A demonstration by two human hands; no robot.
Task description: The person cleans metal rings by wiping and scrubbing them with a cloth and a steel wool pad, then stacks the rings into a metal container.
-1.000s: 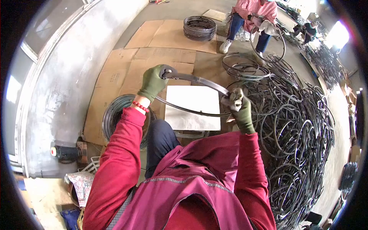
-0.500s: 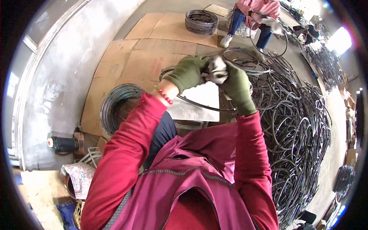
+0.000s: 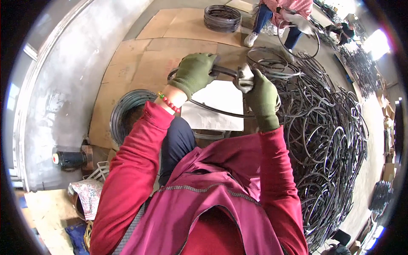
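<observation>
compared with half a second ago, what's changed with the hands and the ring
The left hand has moved left, away from the right hand, so a stretch of the dark ring now shows between them. Both still hold it. The right hand and white board stayed roughly in place.

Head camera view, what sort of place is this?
Probably a small workshop or factory floor: there's a large tangled heap of dark rings, a neat stack of rings on flattened cardboard, and another person holding a ring.
</observation>
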